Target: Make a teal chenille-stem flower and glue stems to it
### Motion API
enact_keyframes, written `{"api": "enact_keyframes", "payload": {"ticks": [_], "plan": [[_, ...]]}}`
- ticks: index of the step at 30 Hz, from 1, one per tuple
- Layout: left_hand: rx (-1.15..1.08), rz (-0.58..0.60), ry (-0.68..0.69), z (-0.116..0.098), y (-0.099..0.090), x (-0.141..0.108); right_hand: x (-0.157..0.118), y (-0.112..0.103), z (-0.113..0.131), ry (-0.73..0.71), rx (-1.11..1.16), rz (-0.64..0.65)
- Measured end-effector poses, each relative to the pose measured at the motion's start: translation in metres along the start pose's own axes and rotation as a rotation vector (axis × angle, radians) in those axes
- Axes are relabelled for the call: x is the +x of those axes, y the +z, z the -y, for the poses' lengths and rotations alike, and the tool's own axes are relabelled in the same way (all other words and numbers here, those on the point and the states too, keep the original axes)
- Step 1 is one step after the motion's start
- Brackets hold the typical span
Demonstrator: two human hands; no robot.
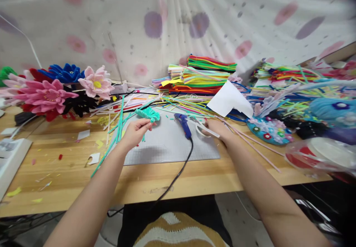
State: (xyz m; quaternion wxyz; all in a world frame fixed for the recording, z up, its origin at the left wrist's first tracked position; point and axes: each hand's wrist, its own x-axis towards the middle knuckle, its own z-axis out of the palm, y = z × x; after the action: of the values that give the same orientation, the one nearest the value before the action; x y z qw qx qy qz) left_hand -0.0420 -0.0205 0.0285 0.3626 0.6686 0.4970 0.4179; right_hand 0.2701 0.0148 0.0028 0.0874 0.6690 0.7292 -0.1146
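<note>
Near the middle of the table, my left hand (139, 128) is closed in a pinch on a small teal fuzzy piece. A larger teal ruffled piece (148, 114) shows just behind its fingers. On the right, my right hand (215, 127) is closed around white-handled scissors (200, 123), whose blades point left. Between the hands a blue glue gun (183, 124) lies on the grey mat (172, 154), its black cord running toward the front edge. Teal stems (120, 122) lie left of the mat.
Fuzzy flowers (51, 91) stand at the back left. Bundles of coloured stems (203, 76) are piled behind the mat, beside white paper (230, 100). A flower-covered blue item (269, 130) and a clear plastic container (319, 154) sit right. A white power strip (16, 158) lies left.
</note>
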Motion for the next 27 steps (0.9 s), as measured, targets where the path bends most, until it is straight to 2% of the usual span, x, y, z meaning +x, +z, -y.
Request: {"api": "enact_keyframes", "payload": {"ticks": [3, 8, 12, 14, 16, 20, 24, 27], "plan": [[-0.095, -0.048, -0.082, 0.006, -0.001, -0.001, -0.020, -0.006, -0.015, -0.065, 0.169, 0.100], [-0.203, -0.107, -0.112, 0.007, -0.004, 0.000, -0.052, 0.001, -0.042, -0.131, 0.347, 0.140], [-0.305, -0.120, -0.102, 0.003, -0.003, -0.001, -0.067, 0.008, -0.039, -0.284, 0.447, 0.210], [-0.343, -0.109, -0.087, 0.003, -0.001, -0.002, -0.071, 0.009, -0.024, -0.402, 0.556, 0.222], [-0.361, -0.113, -0.079, 0.006, 0.001, -0.003, -0.072, 0.009, 0.001, -0.490, 0.681, 0.156], [-0.391, -0.177, -0.088, 0.012, 0.005, -0.003, -0.060, 0.006, 0.067, -0.531, 0.848, -0.095], [-0.419, -0.193, -0.073, 0.011, 0.005, -0.006, -0.039, -0.003, 0.122, -0.559, 0.868, -0.314], [-0.443, -0.173, -0.026, 0.008, 0.000, -0.008, -0.025, -0.011, 0.141, -0.645, 0.758, -0.489]]}}
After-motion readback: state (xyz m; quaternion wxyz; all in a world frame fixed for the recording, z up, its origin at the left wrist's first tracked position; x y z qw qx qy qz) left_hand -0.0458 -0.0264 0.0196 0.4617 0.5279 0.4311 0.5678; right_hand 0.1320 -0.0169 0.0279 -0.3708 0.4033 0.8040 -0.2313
